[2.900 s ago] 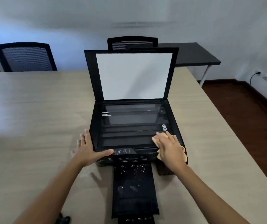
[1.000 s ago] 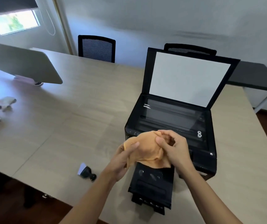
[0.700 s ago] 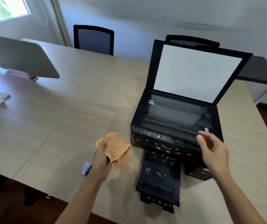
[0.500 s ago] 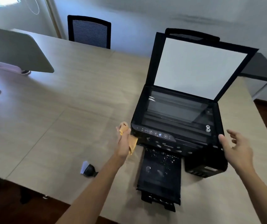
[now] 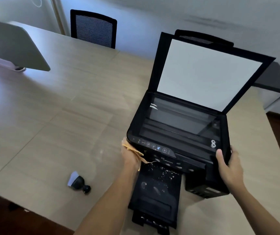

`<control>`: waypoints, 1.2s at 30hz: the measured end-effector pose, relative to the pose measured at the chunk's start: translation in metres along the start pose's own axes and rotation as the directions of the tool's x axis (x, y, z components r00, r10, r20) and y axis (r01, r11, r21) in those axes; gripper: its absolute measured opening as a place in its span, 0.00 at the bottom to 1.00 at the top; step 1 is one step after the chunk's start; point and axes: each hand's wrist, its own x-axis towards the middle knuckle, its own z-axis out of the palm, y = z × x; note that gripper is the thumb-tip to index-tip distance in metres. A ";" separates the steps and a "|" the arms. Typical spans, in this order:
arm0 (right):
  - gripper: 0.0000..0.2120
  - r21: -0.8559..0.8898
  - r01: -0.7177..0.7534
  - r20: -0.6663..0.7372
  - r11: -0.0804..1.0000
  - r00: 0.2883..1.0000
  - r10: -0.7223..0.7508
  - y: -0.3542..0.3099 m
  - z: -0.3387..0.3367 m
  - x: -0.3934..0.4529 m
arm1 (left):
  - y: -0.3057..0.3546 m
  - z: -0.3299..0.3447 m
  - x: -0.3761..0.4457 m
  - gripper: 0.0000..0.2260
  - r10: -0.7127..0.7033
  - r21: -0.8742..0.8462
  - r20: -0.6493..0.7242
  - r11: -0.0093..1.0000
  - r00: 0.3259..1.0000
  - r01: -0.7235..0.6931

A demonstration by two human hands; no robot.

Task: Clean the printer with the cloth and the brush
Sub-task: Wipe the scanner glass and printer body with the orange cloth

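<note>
A black printer (image 5: 178, 133) stands on the wooden table (image 5: 59, 124) with its scanner lid (image 5: 203, 73) raised and its front paper tray (image 5: 156, 192) pulled out, speckled with white crumbs. My left hand (image 5: 130, 158) presses an orange cloth (image 5: 132, 150) against the printer's front left corner; most of the cloth is hidden under the hand. My right hand (image 5: 229, 165) grips the printer's front right corner, thumb on top. A small black brush (image 5: 78, 182) with a white tip lies on the table to the left of my left arm.
A grey monitor (image 5: 12, 46) stands at the far left of the table. Two black mesh chairs (image 5: 93, 28) sit behind the table, one behind the lid. A dark side table (image 5: 278, 78) is at the right. The table's near edge runs close to the brush.
The cloth went from both hands into my left hand alone, which carried it to the printer's front left corner. My right hand moved right and took hold of the front right corner.
</note>
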 end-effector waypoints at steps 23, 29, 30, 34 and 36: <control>0.22 0.111 0.058 0.026 0.992 0.998 -0.061 0.010 0.000 0.004 | -0.049 0.084 -0.077 0.36 0.597 0.366 -0.274 0.790 0.754 -0.492; 0.23 0.111 0.052 0.046 0.993 0.997 -0.057 0.013 0.001 0.004 | -0.104 0.096 -0.092 0.43 0.592 0.513 -0.103 0.720 0.800 -0.467; 0.23 0.114 0.052 0.049 0.992 0.997 -0.058 0.013 0.001 0.005 | -0.091 0.091 -0.086 0.44 0.613 0.503 -0.116 0.715 0.782 -0.486; 0.23 0.118 0.053 0.049 0.992 0.997 -0.059 0.014 0.002 0.006 | -0.020 0.057 -0.038 0.30 0.636 0.388 -0.277 0.760 0.720 -0.522; 0.22 0.118 0.059 0.035 0.991 0.997 -0.063 0.014 0.002 0.007 | 0.010 0.038 -0.006 0.17 0.492 0.168 -0.272 0.870 0.827 -0.463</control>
